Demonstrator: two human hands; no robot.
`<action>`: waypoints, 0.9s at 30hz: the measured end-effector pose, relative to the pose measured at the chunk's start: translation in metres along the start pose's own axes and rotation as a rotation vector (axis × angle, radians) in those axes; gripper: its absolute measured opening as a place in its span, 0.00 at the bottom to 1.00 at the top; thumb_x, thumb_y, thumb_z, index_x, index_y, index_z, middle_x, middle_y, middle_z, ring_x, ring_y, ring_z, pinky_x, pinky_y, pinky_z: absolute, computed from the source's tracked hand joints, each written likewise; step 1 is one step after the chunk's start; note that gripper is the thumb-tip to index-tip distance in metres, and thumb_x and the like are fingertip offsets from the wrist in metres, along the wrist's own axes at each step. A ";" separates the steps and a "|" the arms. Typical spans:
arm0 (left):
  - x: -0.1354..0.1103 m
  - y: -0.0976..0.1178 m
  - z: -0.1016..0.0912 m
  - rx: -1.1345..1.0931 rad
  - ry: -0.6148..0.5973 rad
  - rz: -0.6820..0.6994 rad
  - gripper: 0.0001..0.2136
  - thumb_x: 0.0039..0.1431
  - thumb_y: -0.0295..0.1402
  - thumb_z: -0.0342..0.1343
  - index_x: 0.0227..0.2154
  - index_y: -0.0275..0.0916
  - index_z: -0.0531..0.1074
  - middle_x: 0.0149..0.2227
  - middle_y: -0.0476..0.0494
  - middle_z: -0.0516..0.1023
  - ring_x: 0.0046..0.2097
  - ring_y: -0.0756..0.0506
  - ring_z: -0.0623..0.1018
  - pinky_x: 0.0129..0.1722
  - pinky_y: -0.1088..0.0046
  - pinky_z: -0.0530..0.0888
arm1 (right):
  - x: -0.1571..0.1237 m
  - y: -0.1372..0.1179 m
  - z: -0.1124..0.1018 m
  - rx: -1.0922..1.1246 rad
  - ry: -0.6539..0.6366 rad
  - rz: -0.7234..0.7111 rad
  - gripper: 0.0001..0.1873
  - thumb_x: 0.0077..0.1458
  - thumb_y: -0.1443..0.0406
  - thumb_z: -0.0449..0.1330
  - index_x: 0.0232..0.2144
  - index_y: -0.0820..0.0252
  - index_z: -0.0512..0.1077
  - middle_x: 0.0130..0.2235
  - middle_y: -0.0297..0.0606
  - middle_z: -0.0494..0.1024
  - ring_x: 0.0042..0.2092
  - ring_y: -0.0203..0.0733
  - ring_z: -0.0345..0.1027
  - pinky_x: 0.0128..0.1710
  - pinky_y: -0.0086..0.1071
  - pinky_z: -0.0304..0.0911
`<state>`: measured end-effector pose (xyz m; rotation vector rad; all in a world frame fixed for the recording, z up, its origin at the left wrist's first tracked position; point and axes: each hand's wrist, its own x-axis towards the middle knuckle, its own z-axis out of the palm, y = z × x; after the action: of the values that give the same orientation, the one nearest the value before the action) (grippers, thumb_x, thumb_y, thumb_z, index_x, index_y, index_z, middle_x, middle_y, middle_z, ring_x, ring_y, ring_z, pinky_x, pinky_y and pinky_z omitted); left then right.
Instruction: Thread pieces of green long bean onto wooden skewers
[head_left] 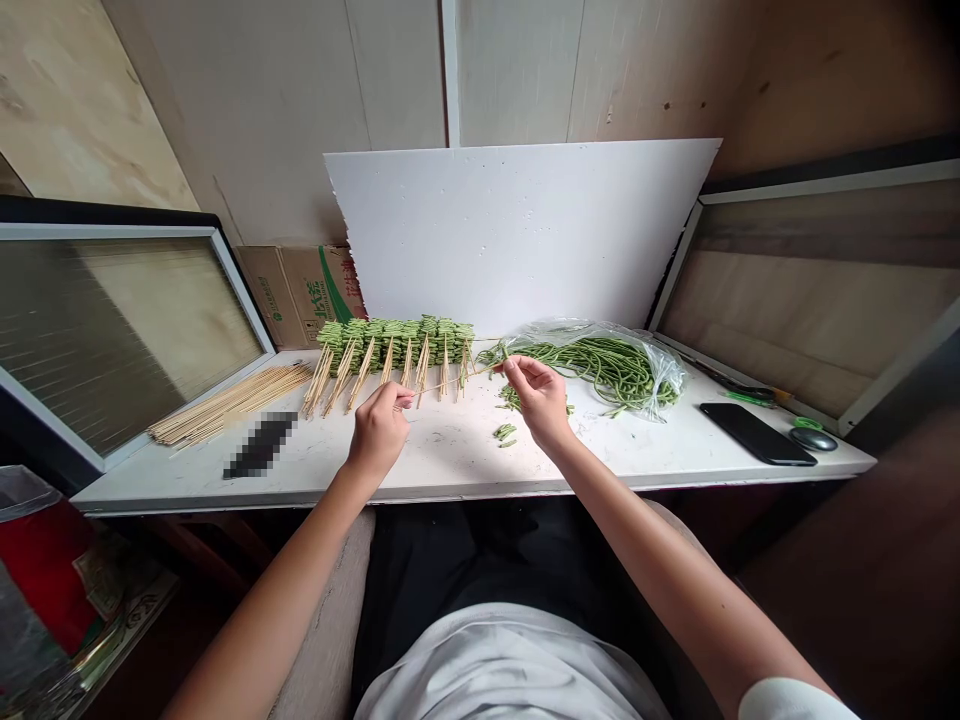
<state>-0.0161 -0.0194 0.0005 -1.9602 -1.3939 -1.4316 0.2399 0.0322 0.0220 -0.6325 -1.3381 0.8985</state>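
Note:
My left hand (380, 428) pinches the near end of a thin bamboo skewer (450, 383) that runs right toward my right hand (536, 393). My right hand's fingers are closed on a green long bean (501, 353) at the skewer's tip. Behind both hands lies a row of finished skewers with folded green beans (394, 345). A clear plastic bag of long beans (615, 365) lies just right of my right hand. Small cut bean pieces (504, 433) lie on the white table (450, 465) between my hands.
A pile of bare bamboo skewers (229, 403) lies at the left. A black phone (756, 433) and a small dark oval object (814, 439) sit at the right. A white foam board (517, 230) leans behind, a cardboard box (304, 290) beside it.

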 end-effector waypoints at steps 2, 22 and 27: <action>-0.002 0.000 0.001 0.006 0.010 -0.001 0.13 0.55 0.15 0.47 0.32 0.41 0.70 0.33 0.45 0.81 0.38 0.44 0.84 0.35 0.72 0.77 | -0.002 0.000 0.002 0.007 0.006 0.008 0.18 0.57 0.46 0.68 0.35 0.52 0.82 0.39 0.40 0.83 0.39 0.47 0.71 0.38 0.39 0.63; -0.002 -0.009 0.004 0.010 0.088 0.109 0.14 0.54 0.13 0.47 0.32 0.39 0.70 0.32 0.46 0.80 0.36 0.45 0.82 0.35 0.73 0.77 | -0.010 0.002 0.010 -0.068 0.020 -0.127 0.17 0.63 0.49 0.65 0.38 0.56 0.79 0.41 0.42 0.84 0.43 0.47 0.77 0.43 0.38 0.70; 0.000 -0.008 0.002 0.032 0.125 0.147 0.14 0.55 0.13 0.47 0.32 0.40 0.70 0.33 0.45 0.79 0.37 0.45 0.81 0.37 0.72 0.78 | -0.013 0.001 0.013 -0.066 0.031 -0.095 0.17 0.63 0.49 0.65 0.38 0.57 0.80 0.41 0.42 0.85 0.44 0.46 0.78 0.43 0.38 0.71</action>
<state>-0.0218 -0.0141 -0.0027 -1.8767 -1.1861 -1.4291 0.2269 0.0203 0.0164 -0.6259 -1.3627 0.7680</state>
